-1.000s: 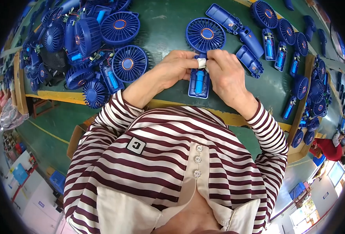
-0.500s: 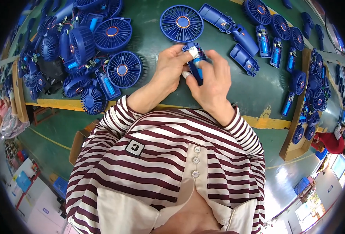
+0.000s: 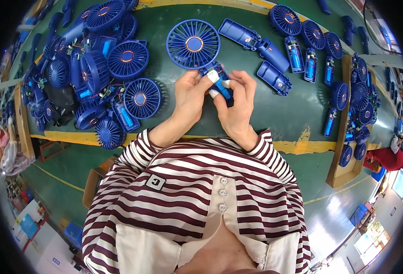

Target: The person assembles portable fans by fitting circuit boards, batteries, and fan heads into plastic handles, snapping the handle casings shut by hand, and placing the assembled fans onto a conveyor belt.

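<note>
A blue handheld fan (image 3: 194, 44) lies with its round grille pointing away from me and its opened handle (image 3: 225, 91) toward me. Inside the handle show a blue battery cell and some circuit parts. My left hand (image 3: 188, 97) is closed on the handle near the fan's neck, its thumb in a white covering pressed on the top. On the other side, my right hand (image 3: 239, 104) pinches the handle's lower end, with white coverings on its thumb and a finger. Just to the right lie blue handle covers (image 3: 274, 77) and a longer blue shell (image 3: 240, 33).
A big heap of blue fans (image 3: 127, 57) with loose wires fills the table's left side. More fans and opened handles (image 3: 295, 55) lie at the right, beside a cardboard tray (image 3: 340, 157) holding others. The table's yellow front edge (image 3: 297, 147) runs before me. Other people sit at both sides.
The view has shifted, so the table contents sit lower and slightly left. Both hands stay on the same fan handle; my right fingers have shifted and bunched closer over it.
</note>
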Action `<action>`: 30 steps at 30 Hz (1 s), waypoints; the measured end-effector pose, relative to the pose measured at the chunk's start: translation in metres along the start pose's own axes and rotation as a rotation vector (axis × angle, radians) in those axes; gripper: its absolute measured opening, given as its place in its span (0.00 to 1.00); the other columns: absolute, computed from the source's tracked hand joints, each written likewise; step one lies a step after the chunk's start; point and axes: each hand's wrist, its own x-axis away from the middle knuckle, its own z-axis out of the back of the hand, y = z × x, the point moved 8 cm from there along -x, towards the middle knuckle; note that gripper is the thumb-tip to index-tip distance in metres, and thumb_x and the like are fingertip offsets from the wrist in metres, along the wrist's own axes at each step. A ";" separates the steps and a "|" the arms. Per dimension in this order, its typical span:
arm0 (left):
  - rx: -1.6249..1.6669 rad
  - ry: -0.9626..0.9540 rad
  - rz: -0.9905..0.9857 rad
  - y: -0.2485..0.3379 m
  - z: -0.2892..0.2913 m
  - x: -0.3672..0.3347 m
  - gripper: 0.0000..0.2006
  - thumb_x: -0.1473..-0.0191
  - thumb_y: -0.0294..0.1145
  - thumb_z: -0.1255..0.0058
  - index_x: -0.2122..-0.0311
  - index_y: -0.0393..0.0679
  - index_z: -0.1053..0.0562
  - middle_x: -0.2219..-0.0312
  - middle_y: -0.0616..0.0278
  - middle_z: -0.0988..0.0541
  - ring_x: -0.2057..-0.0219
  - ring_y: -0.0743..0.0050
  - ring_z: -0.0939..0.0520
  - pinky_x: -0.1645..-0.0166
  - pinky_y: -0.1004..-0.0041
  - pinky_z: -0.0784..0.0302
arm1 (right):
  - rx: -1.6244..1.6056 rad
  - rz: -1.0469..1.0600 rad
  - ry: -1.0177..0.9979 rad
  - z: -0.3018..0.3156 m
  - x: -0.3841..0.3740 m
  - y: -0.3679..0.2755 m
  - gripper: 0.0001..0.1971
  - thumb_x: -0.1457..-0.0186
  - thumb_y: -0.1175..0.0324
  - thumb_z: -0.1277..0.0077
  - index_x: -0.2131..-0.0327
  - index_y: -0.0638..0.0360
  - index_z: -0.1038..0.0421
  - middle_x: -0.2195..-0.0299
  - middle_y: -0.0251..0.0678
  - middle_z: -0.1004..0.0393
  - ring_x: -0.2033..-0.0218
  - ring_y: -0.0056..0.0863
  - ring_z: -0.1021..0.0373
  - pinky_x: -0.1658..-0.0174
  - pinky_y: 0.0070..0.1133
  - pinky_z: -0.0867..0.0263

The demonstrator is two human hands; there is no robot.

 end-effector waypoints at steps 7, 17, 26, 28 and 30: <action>0.097 -0.099 -0.118 0.009 -0.005 0.002 0.13 0.52 0.19 0.54 0.58 0.31 0.32 0.61 0.53 0.26 0.61 0.71 0.24 0.55 0.75 0.29 | -0.335 -0.634 -0.129 -0.009 0.007 0.039 0.26 0.62 0.76 0.45 0.56 0.70 0.41 0.60 0.42 0.36 0.63 0.26 0.35 0.60 0.20 0.37; -0.080 -0.157 -0.106 0.003 -0.003 0.004 0.12 0.52 0.23 0.52 0.60 0.33 0.30 0.65 0.55 0.24 0.68 0.77 0.23 0.65 0.82 0.30 | 0.046 -0.414 -0.373 -0.002 -0.015 0.013 0.33 0.60 0.72 0.48 0.49 0.68 0.49 0.60 0.45 0.36 0.63 0.36 0.32 0.60 0.26 0.36; -0.019 -0.052 0.058 -0.006 0.022 0.006 0.09 0.52 0.22 0.54 0.62 0.37 0.29 0.71 0.67 0.24 0.74 0.86 0.26 0.72 0.85 0.32 | 0.294 -0.175 -0.655 -0.026 -0.039 0.003 0.33 0.65 0.68 0.47 0.53 0.72 0.47 0.65 0.52 0.34 0.67 0.46 0.32 0.68 0.33 0.34; -0.003 -0.018 0.076 -0.007 0.028 0.003 0.09 0.51 0.23 0.54 0.63 0.37 0.29 0.71 0.67 0.24 0.74 0.86 0.26 0.73 0.84 0.32 | 0.281 -0.170 -0.698 -0.035 -0.039 0.004 0.30 0.64 0.68 0.49 0.55 0.72 0.45 0.67 0.52 0.33 0.68 0.48 0.32 0.67 0.33 0.34; 0.023 0.035 0.099 -0.008 0.028 0.001 0.09 0.51 0.26 0.53 0.64 0.38 0.29 0.73 0.68 0.25 0.78 0.88 0.29 0.76 0.86 0.37 | 0.237 -0.110 -0.757 -0.046 -0.036 0.007 0.26 0.62 0.69 0.51 0.57 0.72 0.43 0.67 0.52 0.33 0.67 0.48 0.32 0.66 0.33 0.34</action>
